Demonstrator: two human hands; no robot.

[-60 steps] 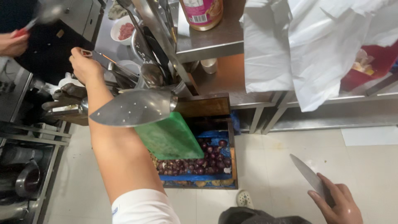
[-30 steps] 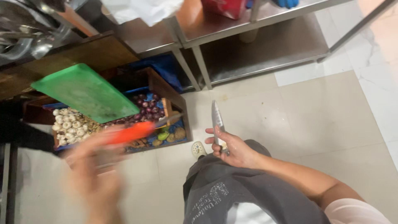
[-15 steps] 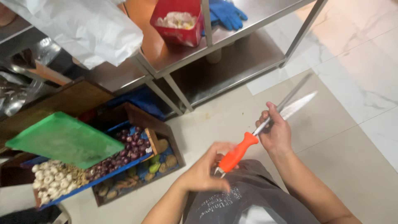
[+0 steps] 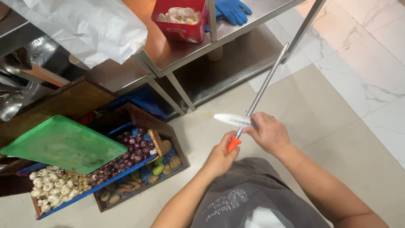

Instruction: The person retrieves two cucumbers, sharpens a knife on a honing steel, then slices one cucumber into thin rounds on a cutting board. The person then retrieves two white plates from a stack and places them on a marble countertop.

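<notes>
My left hand grips the orange handle of a long steel honing rod, which points up and to the right. My right hand holds a knife; its pale blade lies across the rod near the handle, tip pointing left. Both hands are in front of my grey apron, above a tiled floor.
A steel shelf rack carries a red box, blue gloves and a white plastic bag. On the floor at left, crates hold red onions, garlic and other vegetables, with a green cutting board above them.
Both hands came together in front of me. The knife blade, pointing up right half a second ago, now lies across the rod near its handle, and the rod points up right.
</notes>
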